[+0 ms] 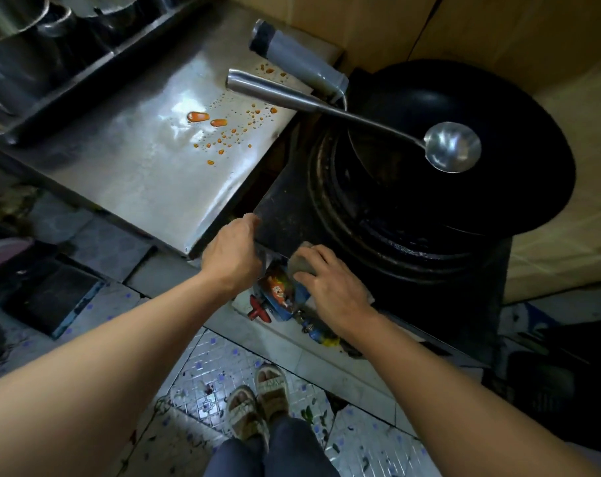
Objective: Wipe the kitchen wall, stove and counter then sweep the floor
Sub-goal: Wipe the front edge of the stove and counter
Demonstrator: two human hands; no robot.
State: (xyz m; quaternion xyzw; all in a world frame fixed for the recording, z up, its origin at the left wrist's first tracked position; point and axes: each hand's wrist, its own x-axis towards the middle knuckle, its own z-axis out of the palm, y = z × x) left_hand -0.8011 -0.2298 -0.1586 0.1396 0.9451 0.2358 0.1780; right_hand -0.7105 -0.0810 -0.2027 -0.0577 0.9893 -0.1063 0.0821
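My right hand [333,284] presses a grey cloth [300,261] against the front edge of the black stove [285,218], fingers curled over it. My left hand [232,256] grips the stove's near left corner. A black wok [498,132] sits on the burner ring with a steel ladle [452,151] lying across it. To the left, the steel counter [137,173] carries orange sauce drops [220,127]. The brown wall [498,32] rises behind the wok.
A grey-wrapped wok handle [295,60] juts over the counter's back corner. Pots stand on a rack [34,46] at the far left. A red gas valve [259,309] and fittings sit below the stove front. The tiled floor [209,383] shows scraps around my sandalled feet.
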